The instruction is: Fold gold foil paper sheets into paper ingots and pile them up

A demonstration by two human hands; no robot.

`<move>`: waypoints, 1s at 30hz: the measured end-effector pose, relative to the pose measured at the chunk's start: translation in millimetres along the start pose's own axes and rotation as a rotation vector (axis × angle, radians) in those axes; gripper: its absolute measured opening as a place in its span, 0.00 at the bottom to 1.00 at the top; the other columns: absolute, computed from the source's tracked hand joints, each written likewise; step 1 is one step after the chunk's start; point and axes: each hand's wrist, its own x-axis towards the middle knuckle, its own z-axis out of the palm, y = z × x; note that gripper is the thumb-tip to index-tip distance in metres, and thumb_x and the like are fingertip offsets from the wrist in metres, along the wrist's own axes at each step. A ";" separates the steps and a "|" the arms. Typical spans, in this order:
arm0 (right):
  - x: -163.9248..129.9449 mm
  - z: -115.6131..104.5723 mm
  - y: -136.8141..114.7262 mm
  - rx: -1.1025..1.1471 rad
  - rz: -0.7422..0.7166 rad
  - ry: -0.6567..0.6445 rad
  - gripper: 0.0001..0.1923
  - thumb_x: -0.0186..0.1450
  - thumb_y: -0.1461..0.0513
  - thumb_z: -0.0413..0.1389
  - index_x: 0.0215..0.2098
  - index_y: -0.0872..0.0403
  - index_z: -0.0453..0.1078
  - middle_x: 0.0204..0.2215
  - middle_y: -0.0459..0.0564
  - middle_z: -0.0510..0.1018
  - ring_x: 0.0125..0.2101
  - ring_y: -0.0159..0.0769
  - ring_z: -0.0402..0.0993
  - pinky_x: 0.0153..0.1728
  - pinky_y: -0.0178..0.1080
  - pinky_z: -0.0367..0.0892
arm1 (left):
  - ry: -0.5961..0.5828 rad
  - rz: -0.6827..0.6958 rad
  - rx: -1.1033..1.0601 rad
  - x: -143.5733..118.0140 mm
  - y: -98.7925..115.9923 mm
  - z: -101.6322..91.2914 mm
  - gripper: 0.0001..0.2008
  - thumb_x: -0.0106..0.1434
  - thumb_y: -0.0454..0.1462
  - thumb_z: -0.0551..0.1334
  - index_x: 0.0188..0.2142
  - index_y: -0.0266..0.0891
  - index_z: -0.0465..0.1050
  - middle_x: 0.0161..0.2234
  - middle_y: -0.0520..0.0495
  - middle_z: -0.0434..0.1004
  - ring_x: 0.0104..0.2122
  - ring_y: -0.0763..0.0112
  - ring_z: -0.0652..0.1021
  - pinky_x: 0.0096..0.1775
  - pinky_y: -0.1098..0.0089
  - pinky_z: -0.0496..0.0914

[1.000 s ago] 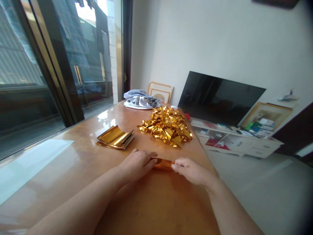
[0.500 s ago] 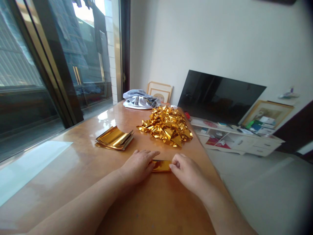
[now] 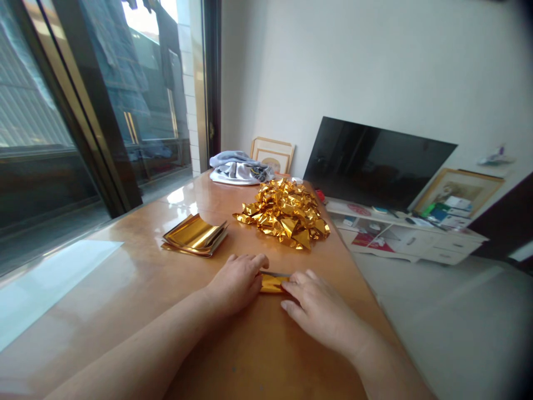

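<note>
On the wooden table just in front of me lies a folded strip of gold foil paper (image 3: 272,284), with a darker edge along its far side. My left hand (image 3: 239,283) grips the left end of the strip, its fingers curled over it. My right hand (image 3: 310,297) rests on the right end with fingers stretched out and the thumb apart, nearer to me. Farther off is a heap of folded gold foil pieces (image 3: 287,216). A stack of flat gold foil sheets (image 3: 195,234) lies to the left, its edges curling up.
Folded clothes (image 3: 237,169) lie at the table's (image 3: 233,355) far end, near a framed picture (image 3: 272,153). A pale sheet (image 3: 58,278) covers part of the left side. Beyond the table's right edge stand a white cabinet (image 3: 412,241) and a television (image 3: 375,161).
My right hand has gone from a pinch at the strip's right end to stretched fingers lying over it. The far edge of the strip now shows as a raised dark line.
</note>
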 end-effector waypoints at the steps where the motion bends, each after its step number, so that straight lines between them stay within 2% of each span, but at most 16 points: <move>1: -0.6 -0.1 -0.9 -0.007 0.002 -0.001 0.13 0.69 0.54 0.54 0.47 0.49 0.76 0.41 0.53 0.75 0.45 0.46 0.67 0.48 0.44 0.62 | -0.001 -0.001 0.003 0.2 -0.1 -0.3 0.09 0.63 0.33 0.56 0.43 0.42 0.69 0.37 0.47 0.79 0.39 0.61 0.77 0.41 0.64 0.65; 5: -2.0 -0.7 -4.0 -0.021 0.009 0.015 0.14 0.69 0.54 0.54 0.49 0.49 0.75 0.43 0.54 0.75 0.46 0.47 0.66 0.49 0.45 0.62 | 0.009 0.014 0.002 1.1 -1.8 -0.2 0.05 0.62 0.32 0.56 0.38 0.42 0.68 0.35 0.48 0.78 0.37 0.62 0.77 0.40 0.66 0.64; 16: -1.4 1.5 -2.6 -0.020 0.012 0.023 0.15 0.68 0.54 0.56 0.51 0.48 0.75 0.45 0.54 0.75 0.48 0.47 0.67 0.51 0.46 0.61 | 0.007 0.001 -0.049 2.6 -3.6 2.5 0.05 0.61 0.31 0.55 0.35 0.41 0.67 0.35 0.47 0.76 0.37 0.64 0.75 0.39 0.68 0.65; 25: -1.7 2.8 -4.4 -0.023 0.026 0.027 0.16 0.68 0.55 0.57 0.51 0.49 0.74 0.46 0.54 0.75 0.48 0.47 0.67 0.52 0.46 0.60 | -0.036 -0.062 -0.124 2.1 -6.3 -2.1 0.08 0.58 0.30 0.56 0.38 0.41 0.65 0.34 0.48 0.75 0.35 0.65 0.75 0.34 0.69 0.64; 30: -2.2 4.2 -5.0 -0.020 0.035 0.032 0.16 0.68 0.55 0.56 0.52 0.48 0.74 0.46 0.54 0.75 0.48 0.48 0.67 0.51 0.46 0.60 | 0.011 -0.060 -0.177 1.0 -12.2 4.0 0.11 0.56 0.29 0.56 0.39 0.41 0.64 0.36 0.48 0.75 0.35 0.65 0.75 0.34 0.69 0.65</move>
